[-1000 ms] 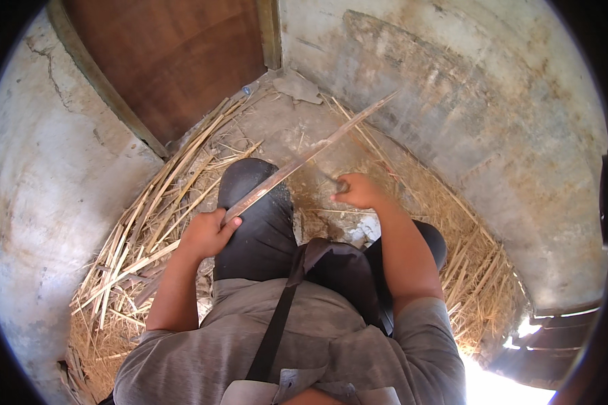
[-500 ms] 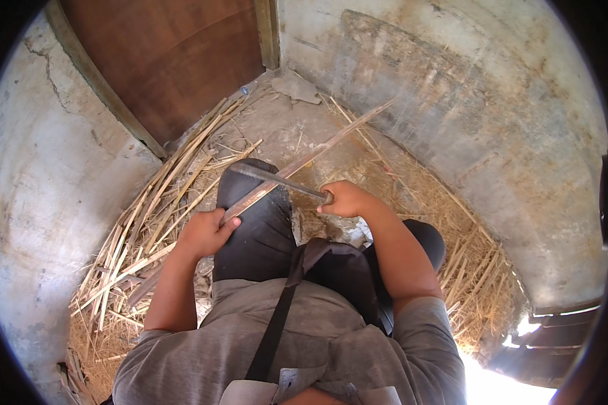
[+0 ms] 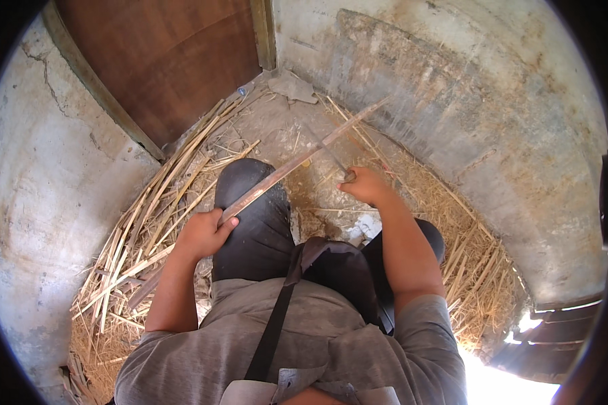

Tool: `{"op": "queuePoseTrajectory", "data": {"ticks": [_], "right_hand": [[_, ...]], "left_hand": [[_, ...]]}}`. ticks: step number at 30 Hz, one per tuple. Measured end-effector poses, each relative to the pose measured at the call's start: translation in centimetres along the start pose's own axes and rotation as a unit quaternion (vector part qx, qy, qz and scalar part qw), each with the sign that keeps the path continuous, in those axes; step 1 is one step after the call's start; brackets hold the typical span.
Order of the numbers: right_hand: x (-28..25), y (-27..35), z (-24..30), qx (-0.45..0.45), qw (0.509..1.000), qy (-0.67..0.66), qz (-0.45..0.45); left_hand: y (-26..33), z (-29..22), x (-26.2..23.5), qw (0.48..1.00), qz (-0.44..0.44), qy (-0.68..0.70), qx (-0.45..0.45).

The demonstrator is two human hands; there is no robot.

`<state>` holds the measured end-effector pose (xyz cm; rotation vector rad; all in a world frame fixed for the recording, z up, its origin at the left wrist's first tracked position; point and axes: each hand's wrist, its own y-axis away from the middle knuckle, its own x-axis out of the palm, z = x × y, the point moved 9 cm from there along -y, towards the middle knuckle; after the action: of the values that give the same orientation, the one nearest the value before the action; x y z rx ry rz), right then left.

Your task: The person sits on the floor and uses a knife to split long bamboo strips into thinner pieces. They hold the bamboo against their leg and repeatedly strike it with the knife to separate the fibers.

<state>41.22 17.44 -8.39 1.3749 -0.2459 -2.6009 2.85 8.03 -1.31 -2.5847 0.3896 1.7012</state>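
My left hand (image 3: 205, 233) is closed around a long bamboo or wooden strip (image 3: 280, 173). The strip slants up to the right across my raised left knee (image 3: 244, 177), and its lower end passes behind my left forearm. In my right hand (image 3: 366, 186) is the short handle of a long-bladed knife (image 3: 334, 159). Its thin blade points up and to the left, crossing the strip beyond the knee. Whether the blade touches the strip, I cannot tell.
Split strips (image 3: 157, 196) lie heaped along the left wall. Shavings (image 3: 476, 270) and more strips pile up by the right wall (image 3: 452, 101). A brown door (image 3: 162, 61) stands at the far left, with a flat grey slab (image 3: 292, 88) beside it.
My right hand has moved outward and slightly right with the knife. The blade has swung from over the knee to farther along the strip. My left hand keeps its hold.
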Motion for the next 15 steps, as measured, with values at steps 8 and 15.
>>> {"op": "queuePoseTrajectory", "data": {"ticks": [8,15], "right_hand": [[5.0,1.1,5.6,-0.153,0.980,0.023,0.124],[2.3,-0.1,2.1,-0.110,0.992,0.044,0.033]], "left_hand": [[0.0,0.3,0.2,1.000,-0.013,0.000,0.005],[0.1,-0.3,0.1,1.000,-0.009,-0.005,0.006]]}}
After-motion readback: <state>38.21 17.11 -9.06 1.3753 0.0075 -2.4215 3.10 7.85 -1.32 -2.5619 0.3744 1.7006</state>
